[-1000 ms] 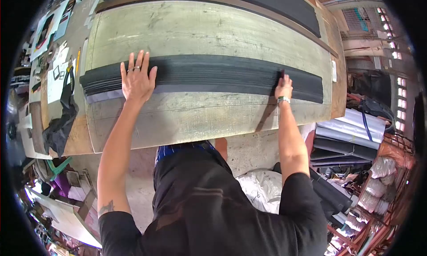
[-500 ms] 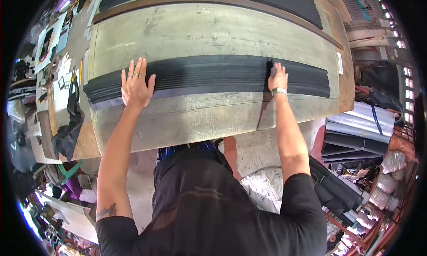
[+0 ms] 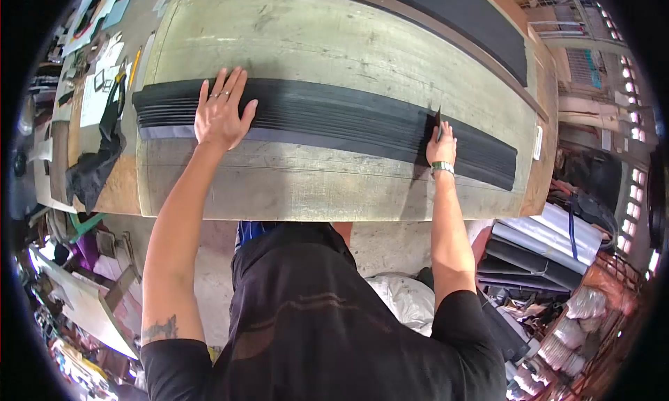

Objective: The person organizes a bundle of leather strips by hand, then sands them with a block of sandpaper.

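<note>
A long stack of black strips [image 3: 327, 120] lies across the worktable, its edges fanned in narrow steps along the near side. My left hand [image 3: 221, 115] rests flat on the left part of the stack, fingers stretched and thumb out, with rings on its fingers. Toward the right end, my right hand [image 3: 442, 148] is closed around a dark, thin, blade-like tool [image 3: 438, 122] whose pointed end stands up above the fingers. The tool's lower part is hidden by the hand and its shadow on the strips.
The worktable top [image 3: 293, 192] is pale and scuffed. A brown bar [image 3: 474, 56] runs across its far side, with a black sheet [image 3: 446, 14] beyond. At left lie pliers [image 3: 122, 87] and a dark scrap [image 3: 97, 160]. Rolls of material [image 3: 533, 251] are stacked off the right edge.
The view has turned, so the table and strips slant down to the right. My left hand still presses the stack, and the tool in my right hand now shows more clearly.
</note>
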Action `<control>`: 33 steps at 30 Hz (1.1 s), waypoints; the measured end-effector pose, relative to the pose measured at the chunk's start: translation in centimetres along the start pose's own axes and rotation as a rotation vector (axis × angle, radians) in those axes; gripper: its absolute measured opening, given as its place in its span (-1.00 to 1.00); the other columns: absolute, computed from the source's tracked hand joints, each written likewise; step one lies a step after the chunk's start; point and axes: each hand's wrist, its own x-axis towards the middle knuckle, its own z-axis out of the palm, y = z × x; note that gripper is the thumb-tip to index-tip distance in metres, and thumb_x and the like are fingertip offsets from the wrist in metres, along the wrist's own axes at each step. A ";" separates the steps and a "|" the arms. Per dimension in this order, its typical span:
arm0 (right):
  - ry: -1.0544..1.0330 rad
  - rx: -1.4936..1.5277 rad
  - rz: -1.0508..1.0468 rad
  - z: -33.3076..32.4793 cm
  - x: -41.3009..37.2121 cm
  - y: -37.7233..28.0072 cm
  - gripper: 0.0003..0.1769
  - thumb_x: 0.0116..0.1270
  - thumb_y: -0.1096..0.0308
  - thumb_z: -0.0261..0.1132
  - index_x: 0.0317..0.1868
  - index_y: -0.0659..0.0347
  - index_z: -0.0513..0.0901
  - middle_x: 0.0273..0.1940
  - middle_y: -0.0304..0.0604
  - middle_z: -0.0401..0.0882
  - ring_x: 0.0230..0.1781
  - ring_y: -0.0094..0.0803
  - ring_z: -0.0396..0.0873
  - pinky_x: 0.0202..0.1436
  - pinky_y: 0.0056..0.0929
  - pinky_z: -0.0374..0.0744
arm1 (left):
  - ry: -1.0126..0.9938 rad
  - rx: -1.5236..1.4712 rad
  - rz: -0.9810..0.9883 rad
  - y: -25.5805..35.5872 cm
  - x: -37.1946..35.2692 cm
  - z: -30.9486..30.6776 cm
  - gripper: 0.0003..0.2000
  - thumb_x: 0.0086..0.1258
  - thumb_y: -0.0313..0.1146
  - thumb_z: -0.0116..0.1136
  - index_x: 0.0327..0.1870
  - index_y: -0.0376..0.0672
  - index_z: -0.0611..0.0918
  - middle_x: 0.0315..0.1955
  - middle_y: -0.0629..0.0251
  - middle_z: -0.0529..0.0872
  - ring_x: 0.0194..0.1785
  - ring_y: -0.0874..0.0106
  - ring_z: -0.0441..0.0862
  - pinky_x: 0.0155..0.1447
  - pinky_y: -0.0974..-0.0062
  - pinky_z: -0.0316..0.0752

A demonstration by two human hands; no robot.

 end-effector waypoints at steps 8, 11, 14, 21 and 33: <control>-0.244 0.184 -0.601 7.9 -1.4 -27.6 -0.15 0.17 0.41 0.45 0.53 0.30 0.46 0.58 0.15 0.37 0.68 0.04 0.23 0.75 -0.01 0.18 | 0.051 -0.024 0.015 0.0 0.0 0.2 -0.34 0.64 0.05 0.05 0.69 0.07 0.32 0.67 0.48 0.32 0.73 0.33 0.18 0.77 0.06 0.04; -0.214 0.030 -0.549 3.2 0.1 -15.7 -0.19 0.16 0.49 0.43 0.50 0.27 0.50 0.56 0.12 0.41 0.65 0.03 0.28 0.72 0.00 0.24 | 0.086 -0.046 0.022 -0.2 0.0 0.6 -0.35 0.64 0.06 0.03 0.67 0.04 0.35 0.66 0.45 0.35 0.72 0.30 0.20 0.76 0.04 0.07; -0.092 -0.058 -0.307 3.0 1.5 -1.9 -0.38 0.37 0.49 0.31 0.46 0.26 0.55 0.45 0.16 0.55 0.54 0.10 0.44 0.64 0.12 0.33 | 0.084 -0.068 0.030 -0.2 0.0 0.3 -0.36 0.64 0.06 0.02 0.66 0.01 0.37 0.65 0.43 0.36 0.72 0.29 0.21 0.75 0.02 0.09; -0.268 0.150 -0.622 8.2 -0.4 -27.2 -0.16 0.19 0.41 0.41 0.52 0.35 0.45 0.62 0.17 0.31 0.70 0.01 0.20 0.79 -0.05 0.11 | 0.123 -0.088 0.048 -0.2 0.1 0.3 -0.35 0.60 -0.05 0.11 0.67 0.00 0.34 0.64 0.40 0.38 0.71 0.25 0.24 0.72 -0.01 0.14; -0.146 -0.036 -0.432 3.1 0.7 -8.2 -0.22 0.19 0.45 0.41 0.48 0.36 0.51 0.52 0.25 0.45 0.60 0.10 0.35 0.69 0.02 0.28 | 0.084 -0.081 0.031 -0.1 0.3 -0.2 -0.35 0.61 0.02 0.09 0.67 0.01 0.37 0.64 0.42 0.39 0.72 0.29 0.22 0.74 0.04 0.09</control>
